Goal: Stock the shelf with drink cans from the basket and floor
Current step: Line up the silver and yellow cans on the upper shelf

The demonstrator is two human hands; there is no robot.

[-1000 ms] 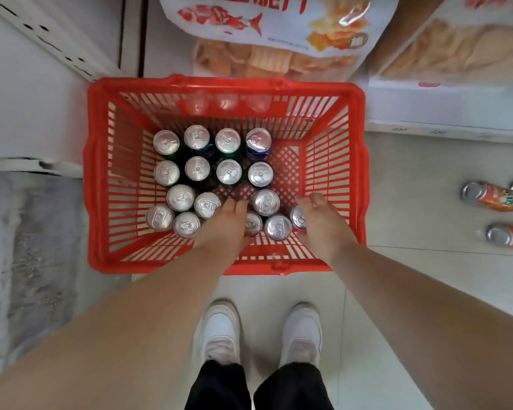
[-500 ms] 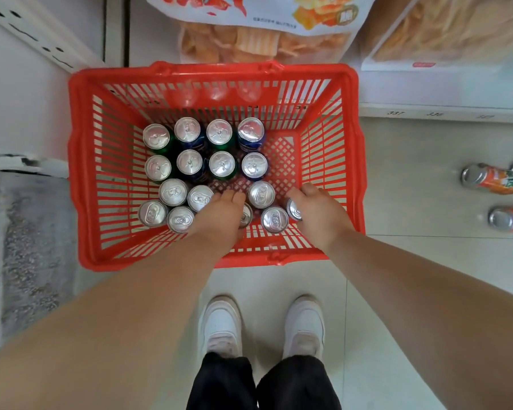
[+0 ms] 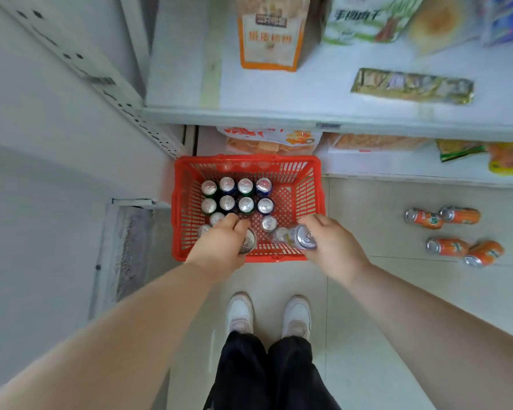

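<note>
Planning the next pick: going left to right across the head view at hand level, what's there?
Grey floor patch → left hand gripping a can → right hand gripping a pale can → orange cans on the floor.

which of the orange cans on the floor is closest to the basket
The left can of the farther pair, its silver top facing the red basket. The other three orange cans lie further right.

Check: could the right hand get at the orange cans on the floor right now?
Probably not yet: the right hand grips a can, though nothing on the floor blocks the orange cans.
</note>
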